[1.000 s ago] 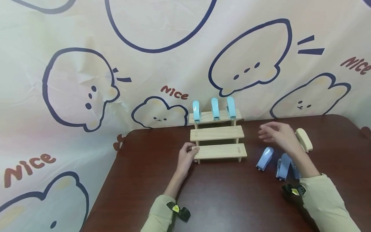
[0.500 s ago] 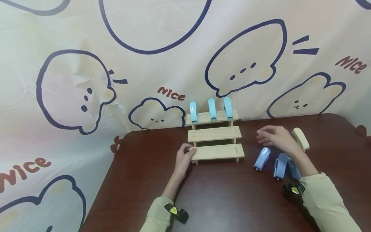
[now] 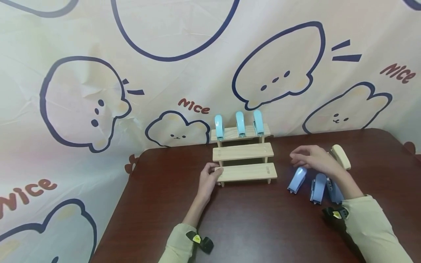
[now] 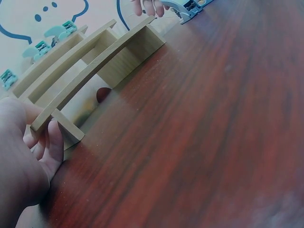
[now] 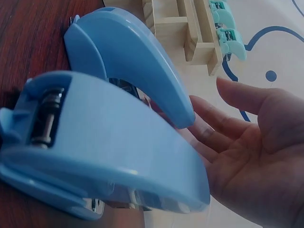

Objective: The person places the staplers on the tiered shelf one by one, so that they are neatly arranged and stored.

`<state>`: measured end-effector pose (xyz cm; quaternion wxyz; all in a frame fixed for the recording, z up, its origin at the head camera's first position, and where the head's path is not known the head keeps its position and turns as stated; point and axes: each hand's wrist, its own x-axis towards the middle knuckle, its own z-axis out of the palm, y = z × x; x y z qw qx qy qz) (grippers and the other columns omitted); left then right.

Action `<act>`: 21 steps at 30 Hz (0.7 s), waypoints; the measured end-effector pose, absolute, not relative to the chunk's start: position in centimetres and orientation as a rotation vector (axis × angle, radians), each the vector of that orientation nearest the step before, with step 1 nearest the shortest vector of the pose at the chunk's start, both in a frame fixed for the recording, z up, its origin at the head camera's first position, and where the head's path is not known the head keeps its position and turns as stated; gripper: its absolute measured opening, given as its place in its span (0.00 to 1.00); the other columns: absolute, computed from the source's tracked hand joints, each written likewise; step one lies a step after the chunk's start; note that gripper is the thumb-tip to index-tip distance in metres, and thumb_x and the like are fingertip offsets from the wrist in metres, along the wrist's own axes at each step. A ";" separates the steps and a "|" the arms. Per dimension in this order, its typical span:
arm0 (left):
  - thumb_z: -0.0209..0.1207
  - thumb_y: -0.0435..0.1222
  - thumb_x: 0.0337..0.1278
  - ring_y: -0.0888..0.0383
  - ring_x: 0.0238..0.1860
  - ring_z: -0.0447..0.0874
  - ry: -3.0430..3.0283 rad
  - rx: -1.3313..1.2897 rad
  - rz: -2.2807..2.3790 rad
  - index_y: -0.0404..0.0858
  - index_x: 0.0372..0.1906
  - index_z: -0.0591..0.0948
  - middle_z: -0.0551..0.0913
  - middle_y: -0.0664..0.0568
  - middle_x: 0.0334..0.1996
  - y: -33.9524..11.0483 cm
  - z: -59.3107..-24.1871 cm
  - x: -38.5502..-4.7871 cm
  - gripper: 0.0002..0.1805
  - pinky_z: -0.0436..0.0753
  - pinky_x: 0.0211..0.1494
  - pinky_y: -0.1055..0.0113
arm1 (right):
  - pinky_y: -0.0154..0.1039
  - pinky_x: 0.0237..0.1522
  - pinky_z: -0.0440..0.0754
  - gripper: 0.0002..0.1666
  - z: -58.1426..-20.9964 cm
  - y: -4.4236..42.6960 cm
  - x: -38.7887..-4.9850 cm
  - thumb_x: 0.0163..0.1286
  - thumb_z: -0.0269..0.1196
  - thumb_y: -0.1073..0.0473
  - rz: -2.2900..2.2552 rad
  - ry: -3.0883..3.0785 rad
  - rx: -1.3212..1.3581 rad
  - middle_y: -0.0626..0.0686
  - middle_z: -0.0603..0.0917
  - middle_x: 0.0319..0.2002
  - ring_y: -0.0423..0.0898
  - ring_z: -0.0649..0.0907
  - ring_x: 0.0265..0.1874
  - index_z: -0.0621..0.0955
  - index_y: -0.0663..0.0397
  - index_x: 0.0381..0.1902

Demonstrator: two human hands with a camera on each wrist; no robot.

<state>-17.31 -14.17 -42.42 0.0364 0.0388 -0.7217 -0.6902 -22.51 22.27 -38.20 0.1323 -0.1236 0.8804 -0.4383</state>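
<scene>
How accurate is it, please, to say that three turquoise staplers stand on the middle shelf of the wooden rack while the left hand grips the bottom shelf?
The level is wrong: the head view shows the three turquoise staplers on the top shelf of the wooden rack, while the left hand grips the bottom shelf.

Blue staplers (image 5: 133,137), 2, side by side on dark red-brown tabletop (image 5: 42,33); right hand (image 5: 251,147), fingers relaxed, partly behind them, contact unclear; wooden rack (image 5: 173,28), tiered, bearing 2 mint staplers (image 5: 232,45); pale backdrop (image 5: 285,59), dark-blue outlines.
</scene>
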 end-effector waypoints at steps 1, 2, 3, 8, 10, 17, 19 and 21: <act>0.60 0.29 0.67 0.61 0.29 0.76 -2.216 0.119 -2.118 0.24 0.49 0.76 0.78 0.49 0.35 -14.2 -42.5 -17.3 0.13 0.81 0.30 0.68 | 0.38 0.42 0.86 0.28 -38.2 22.3 -22.5 0.81 0.58 0.49 -1.264 2.550 -0.368 0.61 0.89 0.46 0.55 0.89 0.45 0.78 0.71 0.61; 0.60 0.28 0.67 0.61 0.29 0.76 -2.220 0.123 -2.117 0.24 0.49 0.76 0.78 0.49 0.35 -14.2 -42.5 -17.4 0.12 0.81 0.31 0.68 | 0.38 0.42 0.86 0.28 -38.3 22.3 -22.5 0.81 0.58 0.49 -1.253 2.550 -0.378 0.61 0.89 0.46 0.54 0.89 0.45 0.78 0.71 0.61; 0.60 0.28 0.67 0.61 0.29 0.77 -2.224 0.134 -2.120 0.24 0.50 0.77 0.78 0.50 0.35 -14.2 -42.8 -17.6 0.12 0.81 0.31 0.68 | 0.39 0.42 0.86 0.27 -38.3 22.3 -22.5 0.81 0.58 0.50 -1.243 2.549 -0.390 0.61 0.89 0.46 0.54 0.88 0.45 0.78 0.70 0.61; 0.61 0.30 0.67 0.61 0.28 0.76 -2.228 0.158 -2.117 0.24 0.50 0.77 0.78 0.50 0.35 -14.6 -44.9 -19.0 0.13 0.81 0.30 0.68 | 0.43 0.42 0.86 0.25 -38.3 22.4 -22.6 0.79 0.61 0.51 -1.186 2.562 -0.448 0.57 0.90 0.43 0.52 0.89 0.43 0.80 0.69 0.59; 0.61 0.31 0.67 0.61 0.28 0.76 -2.220 0.159 -2.114 0.25 0.50 0.77 0.78 0.51 0.35 -14.6 -45.6 -19.3 0.14 0.80 0.29 0.69 | 0.44 0.41 0.86 0.25 -38.3 22.5 -22.6 0.77 0.63 0.51 -1.168 2.563 -0.466 0.55 0.90 0.42 0.50 0.88 0.42 0.80 0.68 0.59; 0.62 0.34 0.67 0.61 0.29 0.77 -2.221 0.150 -2.074 0.29 0.51 0.78 0.78 0.50 0.37 -14.6 -46.3 -19.4 0.14 0.80 0.28 0.70 | 0.45 0.41 0.87 0.27 -38.4 22.6 -22.6 0.74 0.66 0.50 -1.124 2.541 -0.535 0.53 0.89 0.44 0.48 0.86 0.42 0.81 0.66 0.60; 0.62 0.34 0.66 0.60 0.30 0.77 -2.224 0.147 -2.065 0.29 0.50 0.78 0.78 0.50 0.37 -14.6 -46.3 -19.3 0.14 0.80 0.29 0.69 | 0.44 0.40 0.86 0.27 -38.5 22.5 -22.6 0.73 0.66 0.50 -1.122 2.531 -0.542 0.53 0.88 0.45 0.48 0.86 0.41 0.81 0.66 0.60; 0.63 0.34 0.66 0.60 0.30 0.77 -2.227 0.150 -2.061 0.29 0.50 0.78 0.78 0.49 0.37 -14.6 -46.3 -19.3 0.14 0.81 0.29 0.69 | 0.44 0.40 0.86 0.27 -38.6 22.6 -22.6 0.72 0.67 0.51 -1.127 2.518 -0.548 0.53 0.88 0.46 0.48 0.85 0.41 0.81 0.65 0.60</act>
